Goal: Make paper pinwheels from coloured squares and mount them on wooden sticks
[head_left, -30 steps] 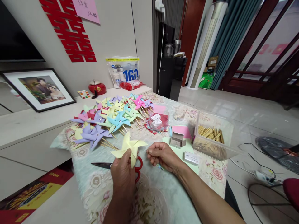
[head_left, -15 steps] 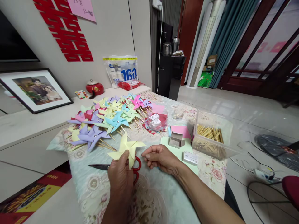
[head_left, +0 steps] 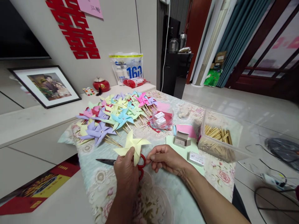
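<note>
The pale yellow paper pinwheel (head_left: 135, 144), likely light and easily creased, best gripped near its folded centre, is pinched there by the left hand (head_left: 126, 171) above the table (head_left: 161, 193), inward from its left edge, while the right hand (head_left: 166, 159) has thumb and forefinger together, contents unclear.

Left hand (head_left: 127, 169) pinching, thumb (head_left: 130, 153) uppermost, right hand (head_left: 164, 160) loosely curled nearby

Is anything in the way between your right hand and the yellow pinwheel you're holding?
Nothing visible blocks it. The left hand holds the yellow pinwheel, with the right hand apart from it. The red scissor handles show between them but seem to lie lower, on the tablecloth.
</note>
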Tool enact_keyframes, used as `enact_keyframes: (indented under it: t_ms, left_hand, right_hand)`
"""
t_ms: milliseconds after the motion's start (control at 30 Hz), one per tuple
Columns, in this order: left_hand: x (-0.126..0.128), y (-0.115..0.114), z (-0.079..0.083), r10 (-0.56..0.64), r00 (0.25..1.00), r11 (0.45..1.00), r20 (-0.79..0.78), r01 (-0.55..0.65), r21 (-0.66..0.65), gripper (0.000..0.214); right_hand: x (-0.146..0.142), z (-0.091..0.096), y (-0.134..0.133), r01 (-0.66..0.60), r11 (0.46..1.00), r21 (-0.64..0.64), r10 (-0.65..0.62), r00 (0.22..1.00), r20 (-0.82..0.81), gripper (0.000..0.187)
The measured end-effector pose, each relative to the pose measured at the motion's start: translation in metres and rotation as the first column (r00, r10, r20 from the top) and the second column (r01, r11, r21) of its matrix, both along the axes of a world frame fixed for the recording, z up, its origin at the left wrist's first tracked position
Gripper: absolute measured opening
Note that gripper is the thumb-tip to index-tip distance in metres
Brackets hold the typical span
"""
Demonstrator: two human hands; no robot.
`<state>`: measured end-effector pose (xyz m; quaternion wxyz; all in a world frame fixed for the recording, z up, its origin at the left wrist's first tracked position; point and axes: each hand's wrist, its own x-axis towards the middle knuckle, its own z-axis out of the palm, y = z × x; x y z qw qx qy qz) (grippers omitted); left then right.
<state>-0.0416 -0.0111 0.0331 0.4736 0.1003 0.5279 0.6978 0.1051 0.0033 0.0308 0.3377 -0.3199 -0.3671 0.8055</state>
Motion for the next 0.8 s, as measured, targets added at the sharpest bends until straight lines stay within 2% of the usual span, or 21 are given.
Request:
enact_keyframes:
  t_ms: [100,233,333,467,533,700,800]
  left_hand:
    - [0.0,-0.001,0.001,-0.011,0.999,1.0,-0.048,0.012,0.023,0.009]
    - [-0.001,-0.008,0.015,-0.098,0.983,0.995,-0.152,0.1,0.007,0.005]
    - [-0.001,-0.011,0.024,-0.132,0.972,0.991,-0.197,0.136,0.009,0.005]
    - [0.005,-0.008,0.014,-0.066,0.994,0.995,-0.093,0.072,0.068,0.016]
    - [0.008,-0.006,0.006,-0.086,0.993,0.994,-0.078,0.091,0.067,0.023]
    - [0.013,-0.004,-0.004,-0.118,0.991,0.988,-0.063,0.124,0.091,0.028]
    - [0.014,-0.004,-0.005,-0.132,0.986,0.986,-0.107,0.141,0.087,0.028]
  right_hand:
    - [0.004,0.002,0.0,-0.022,1.0,0.009,0.022,1.0,-0.004,0.03]
    - [0.005,0.002,0.0,-0.051,0.998,0.042,0.052,0.999,-0.012,0.03]
    - [0.004,0.005,0.0,-0.008,0.999,0.048,0.008,1.0,0.01,0.033]
    - [0.005,0.011,-0.001,0.059,0.994,0.091,-0.06,0.998,0.008,0.034]
    - [0.008,0.014,-0.001,0.085,0.987,0.138,-0.087,0.996,0.006,0.033]
    - [0.013,0.015,0.001,0.191,0.924,0.333,-0.225,0.972,0.068,0.027]
    - [0.014,0.013,0.001,0.219,0.835,0.505,-0.333,0.932,0.146,0.02]
